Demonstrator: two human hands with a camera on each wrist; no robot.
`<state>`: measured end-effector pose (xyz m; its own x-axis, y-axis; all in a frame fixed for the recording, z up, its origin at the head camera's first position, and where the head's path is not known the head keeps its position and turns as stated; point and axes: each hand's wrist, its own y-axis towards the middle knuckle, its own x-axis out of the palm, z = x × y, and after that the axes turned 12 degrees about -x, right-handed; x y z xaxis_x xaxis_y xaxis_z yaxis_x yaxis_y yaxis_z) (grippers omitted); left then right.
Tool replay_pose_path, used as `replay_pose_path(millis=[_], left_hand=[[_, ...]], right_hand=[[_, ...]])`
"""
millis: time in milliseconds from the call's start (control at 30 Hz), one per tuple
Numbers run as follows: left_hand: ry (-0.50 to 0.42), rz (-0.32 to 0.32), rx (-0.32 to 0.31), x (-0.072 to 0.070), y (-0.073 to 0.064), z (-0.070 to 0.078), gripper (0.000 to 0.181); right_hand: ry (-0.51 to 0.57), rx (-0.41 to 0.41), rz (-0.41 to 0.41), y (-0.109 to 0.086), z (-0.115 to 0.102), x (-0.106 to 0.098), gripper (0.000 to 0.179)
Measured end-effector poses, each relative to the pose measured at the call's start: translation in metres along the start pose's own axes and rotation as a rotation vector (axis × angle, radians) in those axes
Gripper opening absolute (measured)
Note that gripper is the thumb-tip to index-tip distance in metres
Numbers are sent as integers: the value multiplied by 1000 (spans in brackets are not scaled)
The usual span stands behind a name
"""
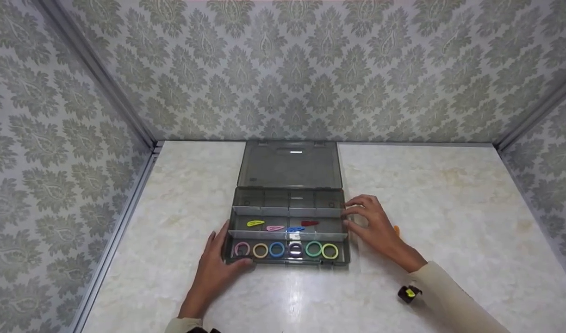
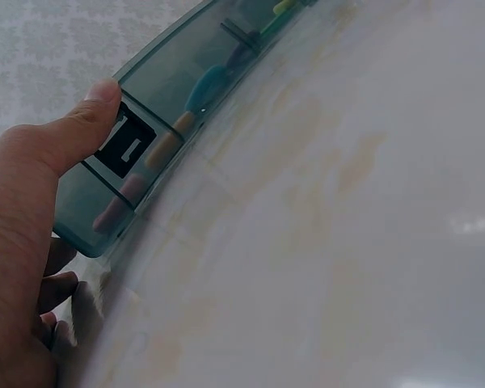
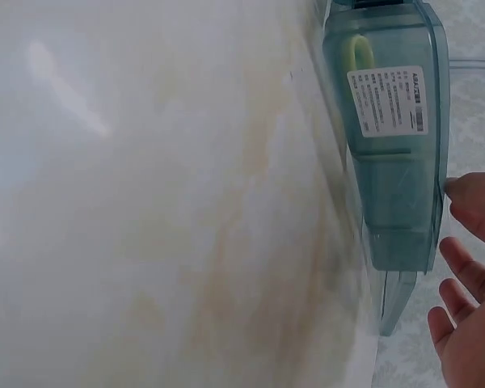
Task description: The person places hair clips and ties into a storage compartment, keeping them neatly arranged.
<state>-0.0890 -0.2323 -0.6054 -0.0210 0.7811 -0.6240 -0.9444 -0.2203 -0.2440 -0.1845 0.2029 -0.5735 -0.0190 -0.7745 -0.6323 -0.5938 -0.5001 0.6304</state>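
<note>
A grey see-through storage box (image 1: 287,236) lies on the table with its lid (image 1: 289,166) swung back. Its front compartment holds a row of several coloured hair ties (image 1: 276,249). In the middle row are snap hair clips: yellow (image 1: 255,223), pink (image 1: 275,228), blue (image 1: 295,229) and dark red (image 1: 309,223). My left hand (image 1: 215,263) grips the front left corner, thumb on the front wall near a black latch (image 2: 126,139), fingers along the side. My right hand (image 1: 375,226) touches the right side with thumb and fingertips, its fingers loosely bent.
A small orange thing (image 1: 396,230) shows partly behind my right wrist. White dividers (image 1: 287,235) split the box into rows. A printed label (image 3: 387,101) is on its right wall. Patterned wall panels (image 1: 296,69) stand behind and beside the pale table (image 1: 449,199).
</note>
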Motion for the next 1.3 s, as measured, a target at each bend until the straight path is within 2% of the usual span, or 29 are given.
replay_pose_path(millis=[333, 600, 867, 967, 1100, 1200, 1300], left_hand=[[-5, -1, -1, -1, -1, 0, 127], [-5, 3, -10, 0, 0, 0, 126], [-4, 3, -4, 0, -1, 0, 126], [-3, 8, 6, 0, -1, -1, 126], [-4, 20, 30, 0, 0, -2, 124], [-10, 26, 49, 0, 0, -3, 124], [-14, 28, 53, 1, 0, -3, 124]], right_hand=[[3, 99, 88, -27, 13, -26, 23], [-21, 254, 63, -58, 21, -53, 18], [-17, 345, 29, -79, 25, -73, 15], [-27, 333, -11, -83, 25, -78, 17], [-47, 250, -72, -84, 27, -86, 23], [-24, 189, -117, -83, 31, -93, 26], [12, 160, -160, -82, 36, -101, 26]])
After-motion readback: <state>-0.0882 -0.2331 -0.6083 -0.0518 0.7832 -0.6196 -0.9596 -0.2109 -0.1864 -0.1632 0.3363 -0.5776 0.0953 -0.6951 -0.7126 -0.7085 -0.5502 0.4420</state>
